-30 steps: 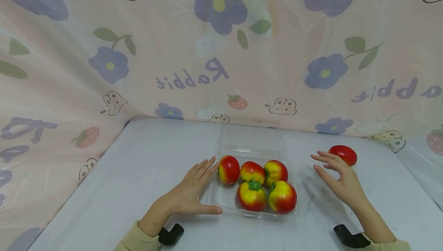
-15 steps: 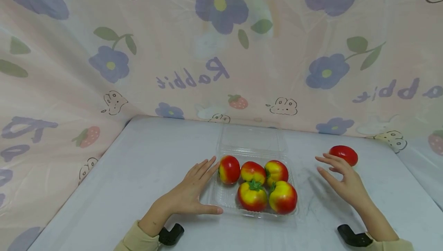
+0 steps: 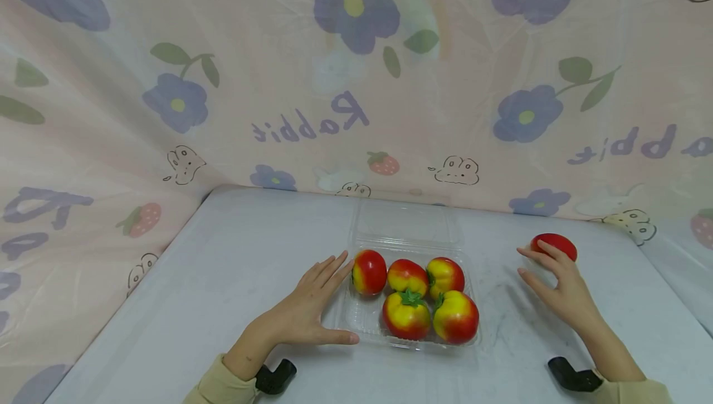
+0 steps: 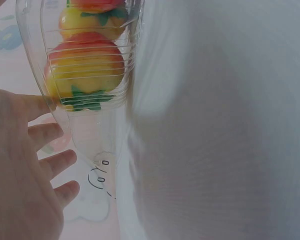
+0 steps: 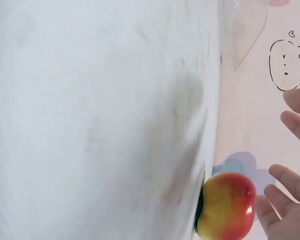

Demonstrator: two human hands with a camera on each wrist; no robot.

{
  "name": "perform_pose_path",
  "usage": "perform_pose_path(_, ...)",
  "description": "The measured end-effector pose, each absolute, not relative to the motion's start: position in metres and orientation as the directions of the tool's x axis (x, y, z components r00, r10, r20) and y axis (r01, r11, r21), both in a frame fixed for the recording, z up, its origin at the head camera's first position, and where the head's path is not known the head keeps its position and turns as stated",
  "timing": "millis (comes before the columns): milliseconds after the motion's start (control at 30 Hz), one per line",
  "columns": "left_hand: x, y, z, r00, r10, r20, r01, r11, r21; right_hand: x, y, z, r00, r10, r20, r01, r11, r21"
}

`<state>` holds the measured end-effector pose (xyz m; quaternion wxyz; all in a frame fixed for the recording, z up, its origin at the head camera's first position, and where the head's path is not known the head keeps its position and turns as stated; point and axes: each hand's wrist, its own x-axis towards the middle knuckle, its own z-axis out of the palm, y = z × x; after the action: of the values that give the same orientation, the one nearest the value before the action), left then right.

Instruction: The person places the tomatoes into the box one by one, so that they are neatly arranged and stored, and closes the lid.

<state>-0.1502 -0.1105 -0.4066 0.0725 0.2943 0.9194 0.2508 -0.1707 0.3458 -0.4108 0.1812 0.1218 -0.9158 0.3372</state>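
Note:
On the right of the table lies a single red-and-yellow tomato [image 3: 559, 244], its yellow side and green leaves showing in the right wrist view. My right hand [image 3: 565, 296] hovers beside it with loosely spread fingers, and some fingers overlap it in the head view. A clear plastic clamshell box [image 3: 361, 316] stands in the middle, holding several similar tomatoes [image 3: 455, 317]. At its left side my left hand [image 3: 301, 314] has fingers and thumb spread, with fingertips [image 4: 46, 106] right at the box wall. Neither hand grips anything.
The box's lid [image 3: 406, 223] is folded back behind it. A white cloth [image 3: 250, 237] covers the table. Behind and to the left hangs a pink curtain [image 3: 267, 45] with flowers and rabbits. Black fittings [image 3: 276, 377] sit at both wrists.
My right hand has shifted to the right, and its fingers now overlap more of the single tomato in the head view. The left hand and the box have stayed in place.

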Motion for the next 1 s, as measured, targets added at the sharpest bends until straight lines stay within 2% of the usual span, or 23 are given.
perform_pose_path(200,-0.151,-0.11,-0.406,-0.814,0.581,0.02,0.51,0.698,0.502,-0.175,0.352,-0.415,-0.875,-0.099,0.473,-0.392,0.718,-0.575)
perform_pose_path(567,-0.151,-0.111,-0.407,-0.816,0.578,0.02,0.506,0.697,0.508,-0.18,0.363,-0.416,-0.899,-0.043,0.437,-0.307,0.774,-0.554)
perform_pose_path(1000,-0.151,-0.11,-0.407,-0.813,0.582,0.022,0.514,0.699,0.497,-0.185,0.373,-0.413,-0.96,0.006,0.28,-0.154,0.824,-0.545)
